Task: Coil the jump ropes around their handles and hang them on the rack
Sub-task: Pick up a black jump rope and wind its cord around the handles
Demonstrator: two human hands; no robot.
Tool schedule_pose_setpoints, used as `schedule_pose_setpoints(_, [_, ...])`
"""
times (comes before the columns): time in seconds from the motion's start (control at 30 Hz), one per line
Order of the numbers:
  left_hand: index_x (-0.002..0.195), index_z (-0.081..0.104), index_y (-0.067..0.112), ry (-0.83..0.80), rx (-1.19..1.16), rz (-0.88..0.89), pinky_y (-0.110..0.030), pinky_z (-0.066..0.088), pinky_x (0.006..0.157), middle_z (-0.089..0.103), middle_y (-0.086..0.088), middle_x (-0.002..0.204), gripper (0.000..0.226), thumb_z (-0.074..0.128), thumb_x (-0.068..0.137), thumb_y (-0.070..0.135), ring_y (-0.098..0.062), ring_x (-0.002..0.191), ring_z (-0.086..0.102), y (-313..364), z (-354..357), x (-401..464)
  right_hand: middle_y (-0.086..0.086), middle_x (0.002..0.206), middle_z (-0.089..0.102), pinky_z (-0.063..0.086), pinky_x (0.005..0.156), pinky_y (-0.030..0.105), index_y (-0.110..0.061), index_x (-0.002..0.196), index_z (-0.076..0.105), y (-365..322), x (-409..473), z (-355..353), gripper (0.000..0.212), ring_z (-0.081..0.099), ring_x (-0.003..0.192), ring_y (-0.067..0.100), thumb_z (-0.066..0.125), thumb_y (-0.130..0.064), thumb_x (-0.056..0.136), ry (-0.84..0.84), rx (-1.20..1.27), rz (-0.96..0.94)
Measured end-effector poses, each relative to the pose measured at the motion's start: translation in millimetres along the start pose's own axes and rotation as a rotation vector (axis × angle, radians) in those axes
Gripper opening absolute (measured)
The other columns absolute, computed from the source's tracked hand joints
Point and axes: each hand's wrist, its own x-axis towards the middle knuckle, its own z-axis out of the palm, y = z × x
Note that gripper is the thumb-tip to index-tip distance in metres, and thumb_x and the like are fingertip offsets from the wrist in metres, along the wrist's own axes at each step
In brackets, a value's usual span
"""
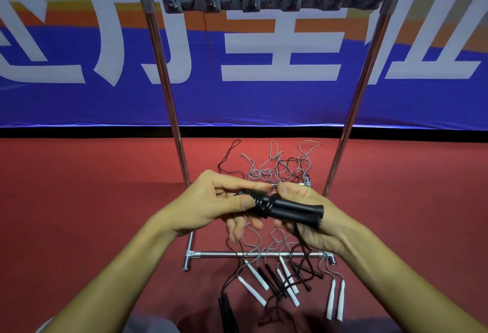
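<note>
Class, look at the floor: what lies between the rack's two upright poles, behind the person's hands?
In the head view, a tangle of loose black and grey jump rope cords lies on the red floor between the left pole and the right pole.

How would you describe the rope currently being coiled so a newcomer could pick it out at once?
Start at the metal rack standing on the red floor. In front of it, above the tangle of loose ropes, the left hand and right hand hold a pair of black handles side by side. It alone is off the floor, with black cord wound around it.
</note>
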Motion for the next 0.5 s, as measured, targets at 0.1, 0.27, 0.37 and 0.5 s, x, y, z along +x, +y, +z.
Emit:
schedule_pose_setpoints(0.1, [0.136,0.07,0.014,0.087,-0.016,0.031,-0.032,0.059,0.054,0.075,-0.032,0.086,0.039,0.064,0.098,0.013,-0.029,0.054,0.069,-3,0,2,0.011,0.067,0.065,0.05,0.039,0.019,-0.011,0.08,0.074,7,3,14,0.019,0.062,0.045,0.016,0.069,-0.029,0.085,0.107,0.026,-0.118])
schedule_pose_setpoints(0.27, [0.129,0.074,0.009,0.301,-0.122,0.058,-0.031,0.056,0.048,0.071,-0.033,0.082,0.036,0.066,0.095,0.015,-0.027,0.049,0.063,-6,6,9,0.013,0.078,0.064,0.052,0.054,0.029,0.007,0.111,0.063,24,17,14,0.016,0.059,0.063,0.024,0.052,0.0,0.103,0.175,0.014,-0.37])
schedule_pose_setpoints(0.37, [0.128,0.072,0.008,0.387,-0.128,0.067,-0.028,0.055,0.047,0.072,-0.029,0.081,0.034,0.064,0.095,0.015,-0.024,0.049,0.062,-7,5,13,0.01,0.076,0.06,0.045,0.054,0.033,0.005,0.108,0.064,26,17,13,0.02,0.055,0.066,0.024,0.062,-0.002,0.09,0.135,-0.068,-0.422])
schedule_pose_setpoints(0.5, [0.131,0.071,0.006,0.393,-0.066,0.087,-0.031,0.056,0.048,0.072,-0.028,0.079,0.035,0.064,0.098,0.013,-0.028,0.049,0.063,-11,9,15,0.019,0.073,0.044,0.035,0.049,0.031,0.0,0.102,0.071,29,15,15,0.025,0.039,0.058,0.022,0.073,-0.025,0.097,0.184,-0.219,-0.458])
